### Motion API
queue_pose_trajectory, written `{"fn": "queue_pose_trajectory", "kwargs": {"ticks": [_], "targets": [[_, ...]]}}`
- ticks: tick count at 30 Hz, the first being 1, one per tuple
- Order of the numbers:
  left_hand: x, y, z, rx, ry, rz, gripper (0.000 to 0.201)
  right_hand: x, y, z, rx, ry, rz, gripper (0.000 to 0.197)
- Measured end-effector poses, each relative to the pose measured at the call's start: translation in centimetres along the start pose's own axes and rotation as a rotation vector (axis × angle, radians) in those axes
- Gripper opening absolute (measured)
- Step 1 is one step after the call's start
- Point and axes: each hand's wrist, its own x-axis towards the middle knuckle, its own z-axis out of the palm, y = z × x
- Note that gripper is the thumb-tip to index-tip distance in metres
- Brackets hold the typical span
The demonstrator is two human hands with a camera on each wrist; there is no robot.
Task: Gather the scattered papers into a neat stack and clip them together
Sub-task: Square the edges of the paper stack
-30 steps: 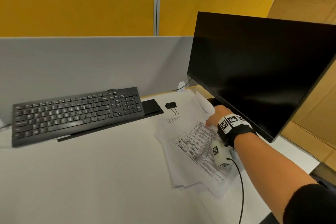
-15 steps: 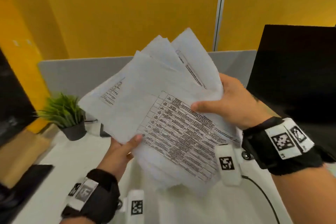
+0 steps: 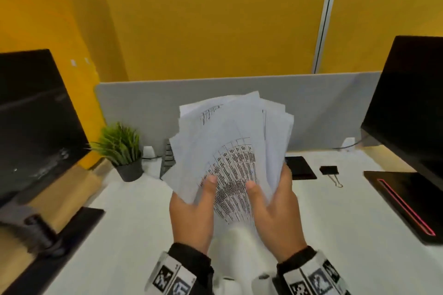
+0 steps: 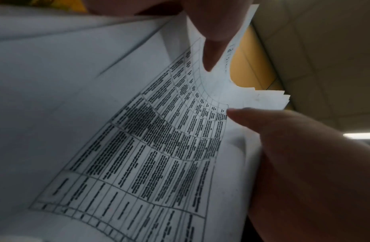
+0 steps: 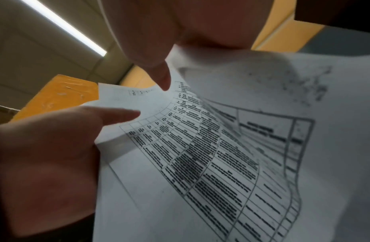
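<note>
Papers (image 3: 230, 141) fanned, upright, pinched in my left hand (image 3: 191, 218) and right hand (image 3: 278, 218); binder clip (image 3: 329, 170) lies right, desk's far edge, right hand nearer.

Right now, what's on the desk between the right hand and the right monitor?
In the head view: a black binder clip beside a flat black pad, between the right hand and the monitor.

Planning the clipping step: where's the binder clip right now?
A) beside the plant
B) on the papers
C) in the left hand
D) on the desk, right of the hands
D: the clip lies on the desk, while both hands hold the papers.
</note>
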Motion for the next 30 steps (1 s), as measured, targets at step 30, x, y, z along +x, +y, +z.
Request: {"fn": "queue_pose_trajectory", "kwargs": {"ticks": [30], "targets": [[2.4, 1.1, -1.9, 0.025, -0.11, 0.109, 0.064, 0.3, -0.3, 0.1, 0.11, 0.063, -0.067, 0.028]]}}
